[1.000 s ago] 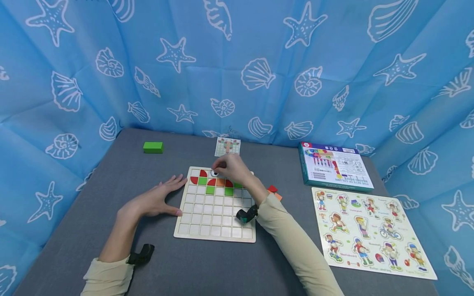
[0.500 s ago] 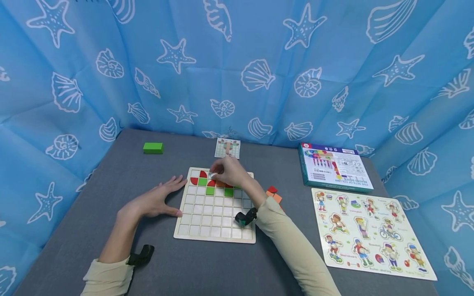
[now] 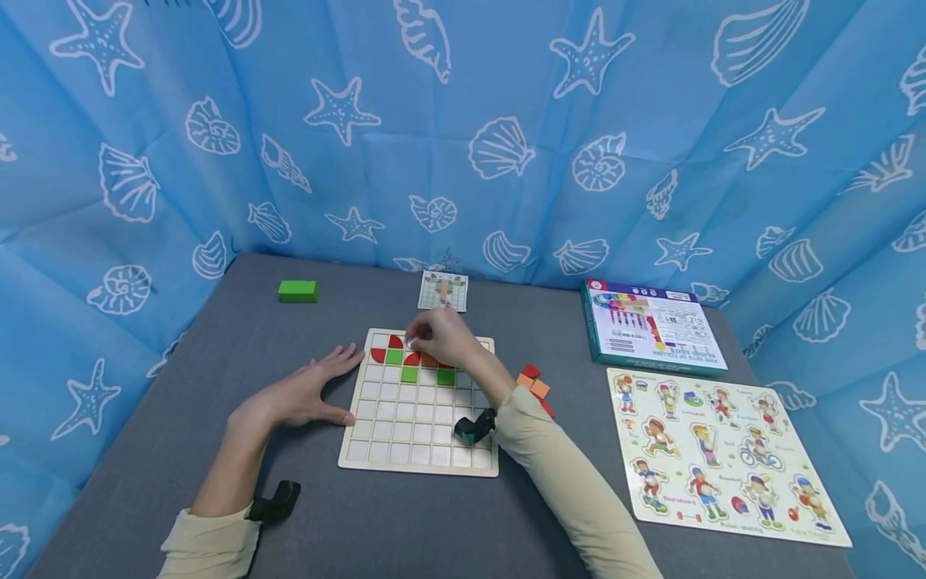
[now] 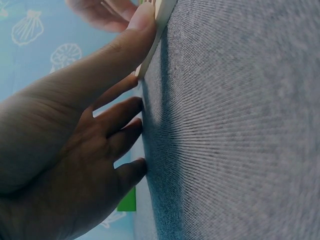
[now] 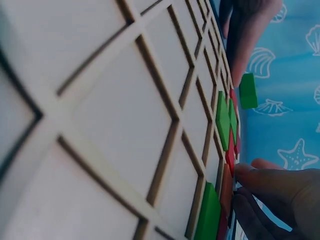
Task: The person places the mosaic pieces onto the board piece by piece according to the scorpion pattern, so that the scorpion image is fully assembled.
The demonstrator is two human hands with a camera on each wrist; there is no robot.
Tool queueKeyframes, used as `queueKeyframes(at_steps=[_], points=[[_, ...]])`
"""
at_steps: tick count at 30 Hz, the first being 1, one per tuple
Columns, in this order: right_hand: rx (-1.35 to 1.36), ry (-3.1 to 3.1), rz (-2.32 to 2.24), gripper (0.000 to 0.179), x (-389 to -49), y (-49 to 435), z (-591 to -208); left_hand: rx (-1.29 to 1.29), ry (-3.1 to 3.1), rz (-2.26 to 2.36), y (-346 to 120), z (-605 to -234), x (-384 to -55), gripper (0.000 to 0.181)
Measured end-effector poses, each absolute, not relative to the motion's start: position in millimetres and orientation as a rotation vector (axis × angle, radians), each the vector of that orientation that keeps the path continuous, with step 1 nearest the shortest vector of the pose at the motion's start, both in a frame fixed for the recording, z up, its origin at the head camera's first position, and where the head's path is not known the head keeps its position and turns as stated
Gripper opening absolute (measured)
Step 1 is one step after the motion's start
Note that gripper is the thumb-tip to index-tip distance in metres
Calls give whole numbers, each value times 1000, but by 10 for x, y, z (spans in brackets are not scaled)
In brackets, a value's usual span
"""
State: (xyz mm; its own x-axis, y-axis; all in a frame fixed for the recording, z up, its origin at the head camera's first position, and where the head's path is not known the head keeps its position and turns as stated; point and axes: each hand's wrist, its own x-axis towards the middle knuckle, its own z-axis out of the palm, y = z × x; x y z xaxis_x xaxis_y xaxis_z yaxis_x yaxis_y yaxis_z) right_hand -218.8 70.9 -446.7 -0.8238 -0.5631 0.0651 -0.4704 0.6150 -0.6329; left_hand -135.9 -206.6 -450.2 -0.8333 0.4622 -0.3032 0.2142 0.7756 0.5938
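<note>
grid board: it lies on the desk (image 3: 318, 515) with its tile work, in my judgement, only partly done; the grid board (image 3: 421, 433) has coloured tiles in its upper rows.
tiles set in: red tiles (image 3: 379, 355) and a green tile (image 3: 394, 356) stand at the upper left, an orange tile (image 3: 429, 361) is near the middle, and two more green ones sit in the third row.
tiles outside: some loose red and orange tiles (image 3: 540, 389) lie just beside the board on its right, so these seem left to place.
lower rows: the cells which i can see there carry no coloured tile.
right hand: the right hand (image 3: 450, 338) is over the top row, and its fingers appear to pinch a small pale piece (image 3: 410, 342).
left hand: the left hand (image 3: 307, 392) has its fingers spread, the thumb touching the left edge of the board.
pattern card: the small card (image 3: 443, 291) is behind the board; it shows a coloured pattern, too small to read exactly.
hidden part: the right hand and sleeve cover upper right cells, so i cannot count all the tiles.
pale piece: mostly covered by the fingers; i cannot tell if it is fully seated.
</note>
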Motion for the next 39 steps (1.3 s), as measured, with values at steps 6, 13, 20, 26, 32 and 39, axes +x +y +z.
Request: queueKeyframes(at_steps=[6, 13, 20, 26, 32, 39], points=[[-836, 2663, -1083, 12, -2147, 843, -4441, 503, 2525, 772, -2062, -4515, -1367, 114], [-744, 2642, -1200, 12, -2018, 1133, -4401, 496, 2531, 769, -2068, -4493, -1359, 114], [-629, 2642, -1219, 15, -1825, 1519, -4330, 501, 2531, 771, -2044, -4472, -1344, 113], [-567, 2676, -1187, 19, -1674, 1868, -4273, 492, 2528, 763, -2046, -4467, -1345, 113], [-511, 2718, -1170, 21, -1561, 2178, -4261, 487, 2536, 767, -2051, -4477, -1346, 114], [-463, 2739, -1069, 18, -1423, 2449, -4318, 486, 2540, 758, -2037, -4482, -1340, 114]])
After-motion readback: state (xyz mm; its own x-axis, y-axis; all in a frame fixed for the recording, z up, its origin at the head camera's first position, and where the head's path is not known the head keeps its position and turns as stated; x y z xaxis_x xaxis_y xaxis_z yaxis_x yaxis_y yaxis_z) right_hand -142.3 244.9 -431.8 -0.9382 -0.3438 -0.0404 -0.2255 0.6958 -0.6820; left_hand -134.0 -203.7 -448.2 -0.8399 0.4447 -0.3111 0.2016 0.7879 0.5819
